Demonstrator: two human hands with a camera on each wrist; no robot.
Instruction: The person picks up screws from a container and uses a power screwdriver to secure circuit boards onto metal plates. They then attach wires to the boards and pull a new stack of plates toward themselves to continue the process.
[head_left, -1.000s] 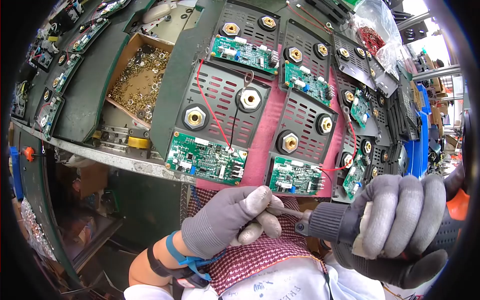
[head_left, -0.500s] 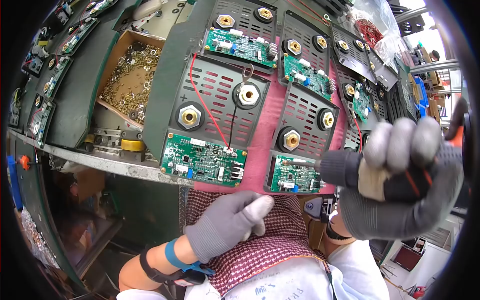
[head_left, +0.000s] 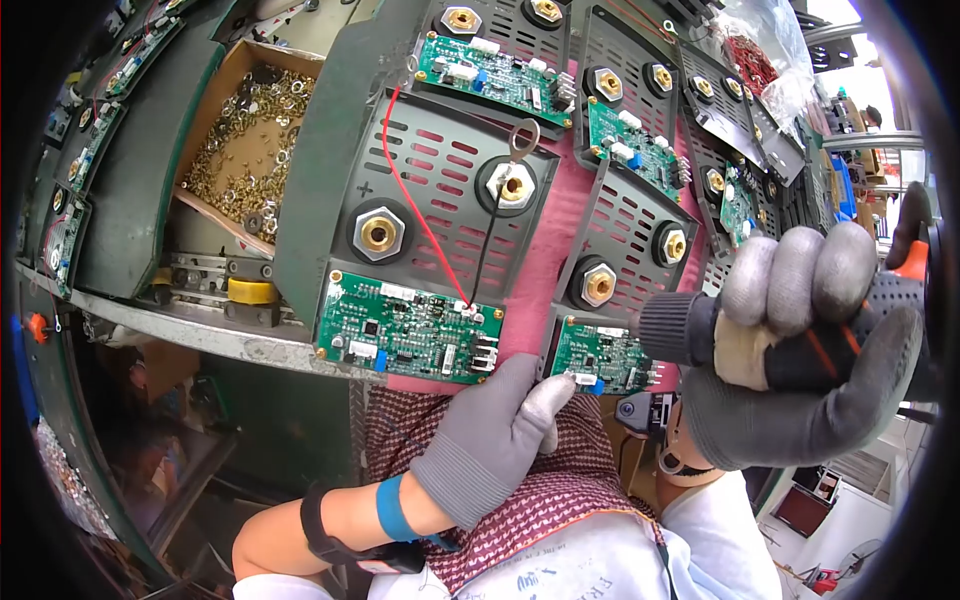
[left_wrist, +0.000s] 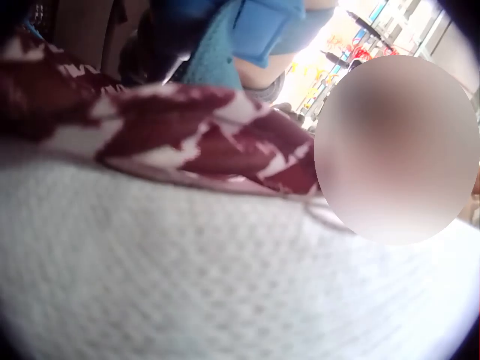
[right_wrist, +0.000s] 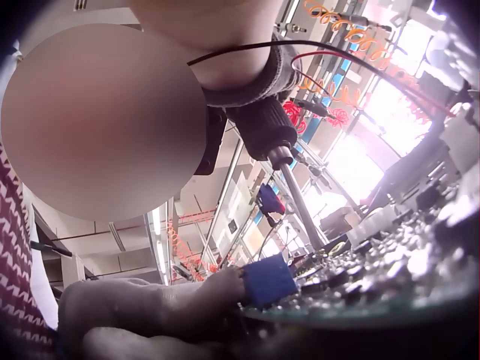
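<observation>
While we steady the small green circuit board [head_left: 603,357] with the left hand [head_left: 497,440], fingers extended to its near edge and holding nothing, we clench the right hand [head_left: 805,350] round the black-and-orange power screwdriver [head_left: 678,328], with the bit planted on that board's far corner.

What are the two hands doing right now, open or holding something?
Left hand: open, fingers touching the near edge of the small circuit board.
Right hand: closed round the electric screwdriver, its bit at that board.

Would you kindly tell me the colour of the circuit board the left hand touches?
Green; the circuit board at the left hand, clearest in the head view.
</observation>
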